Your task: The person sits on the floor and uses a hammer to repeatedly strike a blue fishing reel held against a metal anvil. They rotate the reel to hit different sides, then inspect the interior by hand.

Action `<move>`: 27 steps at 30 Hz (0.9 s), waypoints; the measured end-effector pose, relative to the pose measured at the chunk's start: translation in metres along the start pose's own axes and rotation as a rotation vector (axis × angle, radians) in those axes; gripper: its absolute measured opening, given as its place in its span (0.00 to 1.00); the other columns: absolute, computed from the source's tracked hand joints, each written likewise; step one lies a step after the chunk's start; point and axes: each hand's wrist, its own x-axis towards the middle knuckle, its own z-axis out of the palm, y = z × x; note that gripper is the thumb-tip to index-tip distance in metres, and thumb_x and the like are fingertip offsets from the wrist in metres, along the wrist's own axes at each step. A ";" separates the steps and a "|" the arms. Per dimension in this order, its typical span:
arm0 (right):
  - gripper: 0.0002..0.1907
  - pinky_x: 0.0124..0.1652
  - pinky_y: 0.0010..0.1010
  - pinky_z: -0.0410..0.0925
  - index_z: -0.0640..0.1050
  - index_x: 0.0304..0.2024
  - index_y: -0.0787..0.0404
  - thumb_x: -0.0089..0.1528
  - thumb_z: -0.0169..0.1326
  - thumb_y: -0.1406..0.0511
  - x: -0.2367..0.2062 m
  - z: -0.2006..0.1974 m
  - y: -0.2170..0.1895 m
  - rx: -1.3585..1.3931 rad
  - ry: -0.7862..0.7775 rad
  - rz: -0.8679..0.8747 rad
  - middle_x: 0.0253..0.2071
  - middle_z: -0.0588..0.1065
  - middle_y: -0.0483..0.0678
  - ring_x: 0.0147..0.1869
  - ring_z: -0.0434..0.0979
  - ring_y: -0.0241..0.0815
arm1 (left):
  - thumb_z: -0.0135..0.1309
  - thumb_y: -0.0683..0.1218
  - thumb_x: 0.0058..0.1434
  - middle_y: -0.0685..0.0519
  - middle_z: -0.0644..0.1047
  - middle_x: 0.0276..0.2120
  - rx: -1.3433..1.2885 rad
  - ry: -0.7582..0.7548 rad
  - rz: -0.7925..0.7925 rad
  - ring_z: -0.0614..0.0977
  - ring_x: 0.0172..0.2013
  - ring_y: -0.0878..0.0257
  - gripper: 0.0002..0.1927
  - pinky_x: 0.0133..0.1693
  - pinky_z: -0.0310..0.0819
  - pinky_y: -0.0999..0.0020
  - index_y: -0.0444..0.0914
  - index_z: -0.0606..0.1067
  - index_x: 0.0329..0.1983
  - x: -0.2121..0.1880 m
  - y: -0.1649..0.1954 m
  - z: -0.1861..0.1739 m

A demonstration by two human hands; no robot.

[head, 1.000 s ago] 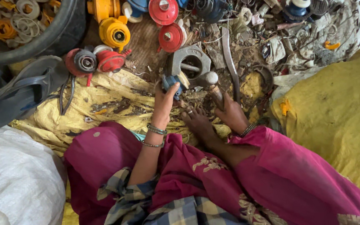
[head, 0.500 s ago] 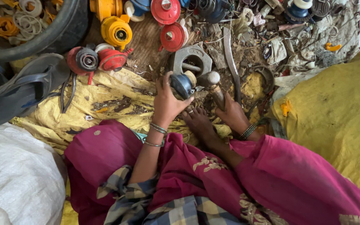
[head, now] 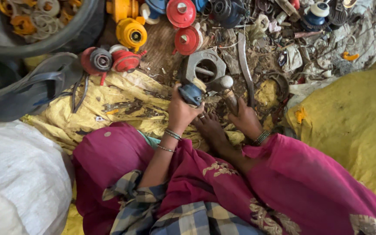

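My left hand (head: pixel 180 114) grips a small dark blue round part (head: pixel 191 93) and holds it just in front of a grey metal block with a round hole (head: pixel 205 66). My right hand (head: pixel 245 119) is closed around the wooden handle of a hammer (head: pixel 225 89), whose metal head sits beside the blue part. Between the two hands a bare foot (head: pixel 209 129) rests on the ground. Both wrists carry bangles, and magenta cloth covers my legs.
Red and yellow round plastic parts (head: pixel 129 32) lie beyond the block, with a curved metal blade (head: pixel 243 58) and mixed scrap to the right. A dark sandal (head: pixel 31 87) and a black tub (head: pixel 44 26) are at left, yellow sheet (head: pixel 109 104) beneath, white sack (head: pixel 18 169) near left.
My left hand has raised the blue part slightly and turned it near the grey block. The right hand has slid up onto the hammer handle.
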 end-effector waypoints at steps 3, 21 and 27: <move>0.28 0.36 0.57 0.69 0.67 0.55 0.67 0.57 0.59 0.61 -0.002 0.002 0.000 -0.001 0.043 -0.013 0.31 0.76 0.70 0.38 0.77 0.73 | 0.70 0.55 0.50 0.43 0.81 0.42 -0.513 -0.132 -0.347 0.84 0.37 0.52 0.38 0.38 0.80 0.60 0.31 0.70 0.58 0.006 -0.018 -0.004; 0.33 0.38 0.55 0.70 0.65 0.59 0.66 0.56 0.60 0.60 -0.001 0.006 0.016 0.046 -0.025 0.061 0.33 0.77 0.69 0.39 0.79 0.69 | 0.73 0.56 0.46 0.36 0.75 0.54 0.099 -0.023 0.130 0.81 0.50 0.41 0.49 0.49 0.79 0.53 0.34 0.62 0.66 0.003 0.011 -0.006; 0.29 0.39 0.55 0.70 0.68 0.57 0.65 0.57 0.59 0.60 -0.008 0.021 -0.008 0.016 0.071 -0.099 0.36 0.76 0.66 0.42 0.78 0.68 | 0.74 0.55 0.45 0.36 0.73 0.54 0.157 0.000 0.087 0.80 0.51 0.40 0.51 0.48 0.79 0.51 0.34 0.60 0.67 -0.006 0.017 -0.003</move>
